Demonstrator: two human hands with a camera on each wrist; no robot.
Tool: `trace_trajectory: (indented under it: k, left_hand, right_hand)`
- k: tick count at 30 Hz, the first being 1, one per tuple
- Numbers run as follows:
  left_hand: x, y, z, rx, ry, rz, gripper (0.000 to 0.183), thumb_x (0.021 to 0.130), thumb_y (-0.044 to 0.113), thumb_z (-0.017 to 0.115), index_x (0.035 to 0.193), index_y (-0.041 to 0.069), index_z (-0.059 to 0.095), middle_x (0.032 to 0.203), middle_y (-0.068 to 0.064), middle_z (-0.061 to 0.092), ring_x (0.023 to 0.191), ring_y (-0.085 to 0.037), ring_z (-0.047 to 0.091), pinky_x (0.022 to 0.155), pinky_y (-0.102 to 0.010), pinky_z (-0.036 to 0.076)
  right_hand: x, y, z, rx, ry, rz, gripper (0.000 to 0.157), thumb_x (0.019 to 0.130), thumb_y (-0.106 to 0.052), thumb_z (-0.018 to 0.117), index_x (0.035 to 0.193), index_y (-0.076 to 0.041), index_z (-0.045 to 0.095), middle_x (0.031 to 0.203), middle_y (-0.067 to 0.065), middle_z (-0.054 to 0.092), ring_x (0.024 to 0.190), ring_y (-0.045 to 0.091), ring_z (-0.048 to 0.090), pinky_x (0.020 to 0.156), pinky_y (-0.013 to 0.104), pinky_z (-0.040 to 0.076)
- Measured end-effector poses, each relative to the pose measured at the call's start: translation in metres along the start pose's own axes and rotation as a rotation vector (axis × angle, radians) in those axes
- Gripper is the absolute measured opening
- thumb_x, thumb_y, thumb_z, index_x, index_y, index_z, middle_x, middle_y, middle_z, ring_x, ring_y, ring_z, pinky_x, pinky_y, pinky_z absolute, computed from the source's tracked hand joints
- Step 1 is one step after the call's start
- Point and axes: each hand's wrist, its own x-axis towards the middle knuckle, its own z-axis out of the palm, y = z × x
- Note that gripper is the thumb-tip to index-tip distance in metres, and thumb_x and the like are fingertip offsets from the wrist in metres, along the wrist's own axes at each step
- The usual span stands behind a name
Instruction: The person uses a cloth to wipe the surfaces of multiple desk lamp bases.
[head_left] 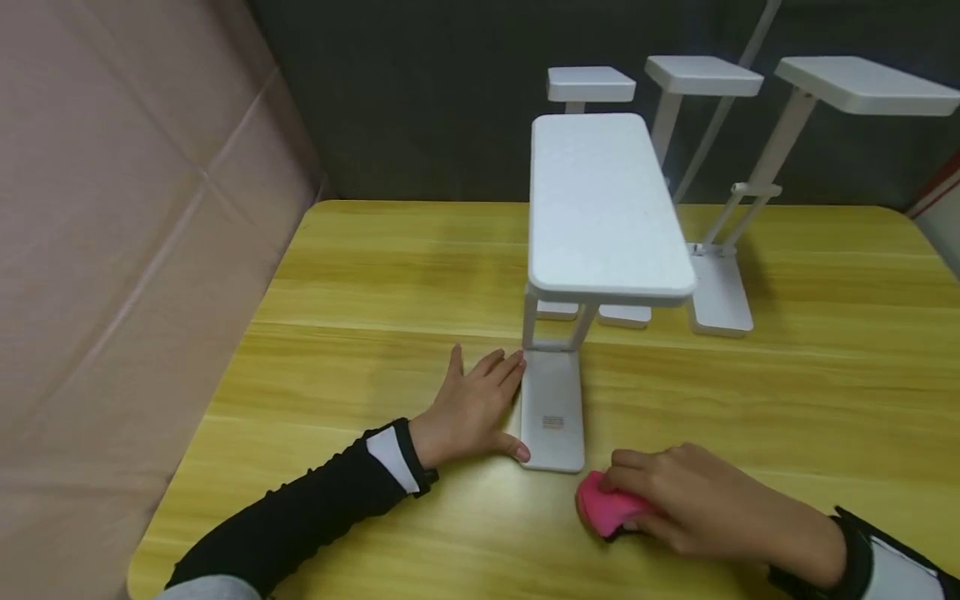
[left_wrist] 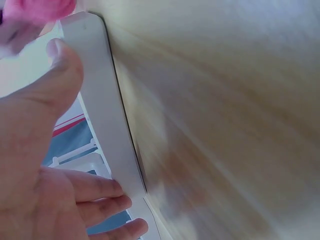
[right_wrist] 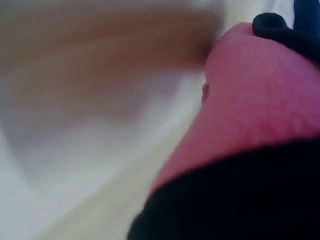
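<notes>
A white folding stand (head_left: 611, 204), with a flat top plate, two legs and a flat base (head_left: 551, 408), stands upright on the table. My left hand (head_left: 472, 412) lies along the base's left edge, thumb and fingertips touching it and fingers straight. In the left wrist view, the thumb (left_wrist: 65, 70) presses near the end of the base (left_wrist: 112, 110). Just right of the base's near end, my right hand (head_left: 686, 500) grips a soft pink cloth or sponge (head_left: 607, 504) close to the tabletop. The right wrist view is too blurred to show the grip clearly.
Behind stand three similar white stands, at back middle (head_left: 591, 83), back right (head_left: 701, 75) and far right (head_left: 862, 83). Their plates overhang the wooden table (head_left: 337, 350). A dark backdrop (head_left: 420, 100) rises at the back, and a beige cloth wall (head_left: 112, 250) on the left.
</notes>
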Motion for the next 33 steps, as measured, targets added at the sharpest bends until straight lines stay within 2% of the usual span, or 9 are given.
trace_trajectory:
  k: [2,7,10,14,17,21,27,33]
  left_hand:
    - [0.001,0.001,0.0,-0.005,0.001,0.003,0.112,0.062,0.08,0.051,0.14,0.006,0.019,0.148,-0.007,0.019,0.132,-0.027,0.019,0.097,-0.07,0.011]
    - [0.001,0.002,0.001,0.005,0.001,-0.007,0.113,0.061,0.079,0.051,0.141,0.006,0.019,0.148,-0.006,0.018,0.132,-0.027,0.019,0.097,-0.069,0.011]
    - [0.001,0.003,0.002,-0.006,-0.01,-0.004,0.112,0.061,0.079,0.052,0.141,0.007,0.019,0.148,-0.006,0.018,0.132,-0.026,0.019,0.097,-0.069,0.01]
    - [0.002,0.005,0.001,-0.005,-0.016,0.005,0.112,0.062,0.079,0.052,0.141,0.007,0.019,0.148,-0.006,0.018,0.133,-0.026,0.019,0.098,-0.069,0.011]
    - [0.001,0.005,0.0,0.018,-0.011,-0.001,0.112,0.061,0.079,0.051,0.141,0.007,0.02,0.148,-0.006,0.019,0.132,-0.026,0.019,0.098,-0.068,0.012]
    - [0.0,0.003,-0.001,0.019,-0.007,-0.011,0.112,0.061,0.079,0.051,0.141,0.006,0.02,0.147,-0.006,0.02,0.132,-0.026,0.02,0.098,-0.068,0.012]
    - [0.0,0.002,-0.001,0.01,-0.001,-0.005,0.113,0.061,0.08,0.051,0.14,0.006,0.02,0.147,-0.007,0.019,0.132,-0.027,0.02,0.097,-0.069,0.011]
    - [0.0,0.002,-0.001,0.013,-0.003,-0.005,0.112,0.061,0.079,0.052,0.14,0.006,0.021,0.147,-0.008,0.02,0.132,-0.028,0.02,0.097,-0.069,0.012]
  right_hand:
    - [0.003,0.006,-0.008,-0.028,0.059,0.024,0.021,0.083,-0.03,0.065,0.102,-0.025,0.056,0.086,-0.018,0.046,0.059,-0.005,0.039,0.046,0.016,0.035]
    - [0.026,0.039,-0.015,-0.285,0.253,0.164,0.028,0.076,-0.02,0.07,0.099,-0.013,0.055,0.083,-0.004,0.05,0.055,0.002,0.041,0.043,0.022,0.039]
    - [0.038,0.056,-0.007,-0.374,0.287,0.24,0.033,0.078,-0.02,0.068,0.104,-0.008,0.052,0.085,0.003,0.049,0.052,0.007,0.04,0.04,0.024,0.036]
    - [0.046,0.067,0.003,-0.372,0.318,0.273,0.036,0.078,-0.019,0.068,0.107,-0.006,0.05,0.088,0.006,0.05,0.052,0.009,0.042,0.039,0.024,0.036]
    - [0.047,0.066,0.005,-0.343,0.311,0.259,0.036,0.077,-0.018,0.069,0.105,-0.006,0.05,0.087,0.005,0.05,0.054,0.009,0.043,0.041,0.026,0.038]
    - [0.044,0.057,0.005,-0.308,0.26,0.236,0.033,0.077,-0.019,0.07,0.103,-0.007,0.052,0.086,0.003,0.052,0.056,0.008,0.044,0.046,0.026,0.04]
    - [0.031,0.039,0.007,-0.242,0.194,0.22,0.031,0.077,-0.019,0.071,0.102,-0.01,0.055,0.086,-0.003,0.051,0.058,0.002,0.042,0.049,0.022,0.042]
    - [0.017,0.024,0.009,-0.163,0.102,0.169,0.027,0.078,-0.019,0.068,0.102,-0.015,0.057,0.084,-0.011,0.048,0.058,-0.001,0.04,0.048,0.02,0.04]
